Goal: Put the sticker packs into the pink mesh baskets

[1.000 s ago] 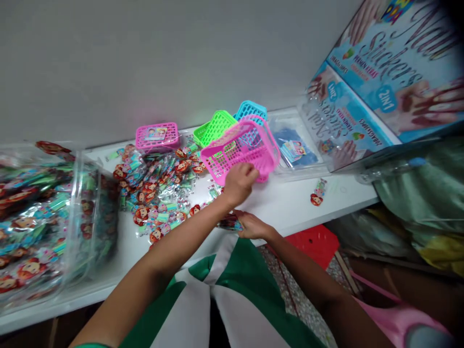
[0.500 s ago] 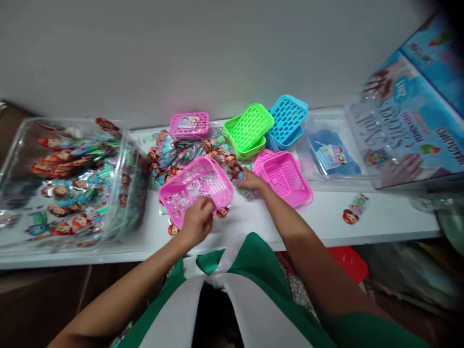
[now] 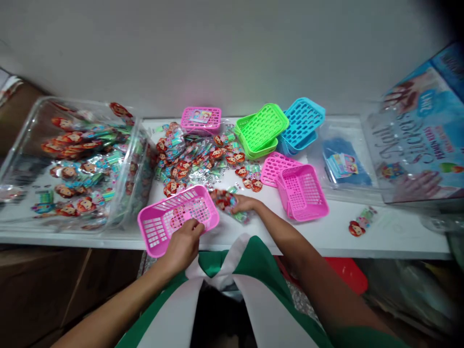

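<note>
My left hand (image 3: 184, 240) is closed on the near rim of a pink basket (image 3: 154, 216), which tilts at the table's front edge. Nothing but the basket shows in its fingers. Just right of that basket, my right hand (image 3: 245, 204) grips small plastic packets (image 3: 225, 200) with red-haired figures. Behind both hands lies a pile of similar packets (image 3: 195, 157). A second pink basket (image 3: 302, 191) stands to the right of my right hand, against a pink perforated lid (image 3: 274, 169).
At the left stands a clear bin (image 3: 125, 193) full of packets. Along the wall are a pink lidded basket (image 3: 201, 118), green baskets (image 3: 259, 130) and blue baskets (image 3: 300, 123). A clear tray (image 3: 366, 188) and a printed box (image 3: 427, 135) stand at the right.
The pink basket has moved nearer and to the left, off the packets, with my left hand now on its rim. My right hand has come nearer with the packets. The view has shifted slightly.
</note>
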